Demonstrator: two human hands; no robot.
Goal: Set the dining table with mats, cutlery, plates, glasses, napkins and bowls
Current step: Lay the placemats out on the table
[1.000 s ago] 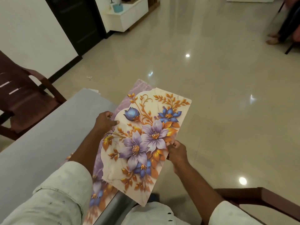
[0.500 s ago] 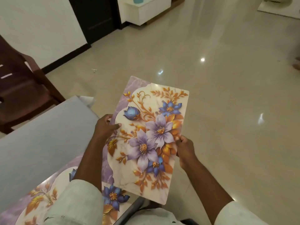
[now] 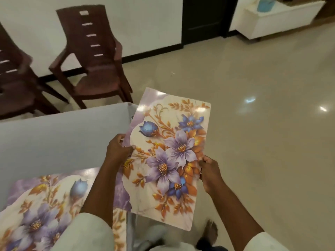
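I hold a floral table mat [image 3: 168, 156], cream with purple and blue flowers and orange leaves, in the air beside the table's right end. My left hand [image 3: 117, 149] pinches its left edge with the thumb on top. My right hand [image 3: 210, 171] pinches its right edge. A second mat edge in purple shows behind the held one at its left side. Another floral mat [image 3: 39, 211] lies flat on the grey table [image 3: 54, 138] at the lower left, partly hidden by my left sleeve.
Two dark brown plastic chairs [image 3: 94, 66] stand beyond the table against the white wall. A white low cabinet [image 3: 279, 19] sits at the back right beside a dark door. Glossy beige floor spreads to the right. My foot [image 3: 210, 232] shows below the mat.
My view has swung left and back, bringing the chairs and the mat lying on the table into sight. The held mat stays in both hands, shifted slightly toward the table's end.
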